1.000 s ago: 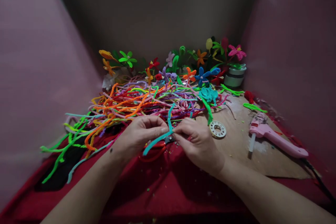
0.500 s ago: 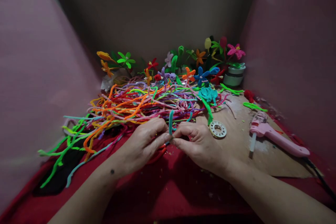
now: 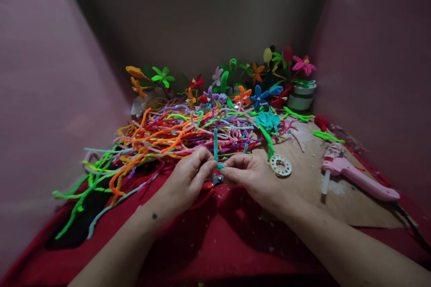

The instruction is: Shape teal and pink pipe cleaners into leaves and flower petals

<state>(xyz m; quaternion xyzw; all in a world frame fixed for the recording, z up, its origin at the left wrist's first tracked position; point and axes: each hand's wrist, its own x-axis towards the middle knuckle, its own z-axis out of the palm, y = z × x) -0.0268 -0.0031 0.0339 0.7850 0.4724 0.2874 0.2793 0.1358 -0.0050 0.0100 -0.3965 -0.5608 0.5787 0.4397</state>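
Note:
A teal pipe cleaner [image 3: 216,144] is pinched between my two hands, one end of it standing straight up. My left hand [image 3: 193,172] grips it by the fingertips at the base of the upright part. From the other side, the thumb and forefinger of my right hand [image 3: 251,175] close on a short bunched bit of the same teal piece. Just below the fingers lie red-handled pliers [image 3: 217,180], their handles partly behind my left hand. Beyond my hands spreads a heap of loose pipe cleaners [image 3: 168,132] in many colours.
A pink glue gun [image 3: 357,177] and a white ring-shaped disc [image 3: 280,166] lie on a cardboard sheet [image 3: 303,197] at the right. A teal pipe-cleaner flower [image 3: 268,121] rests beside the heap. Several finished flowers and a small pot [image 3: 301,95] stand along the back wall.
The fingertips have moved slightly apart, showing the bunched teal bit between them. More of the upright end shows, and the pliers' head has come into sight below.

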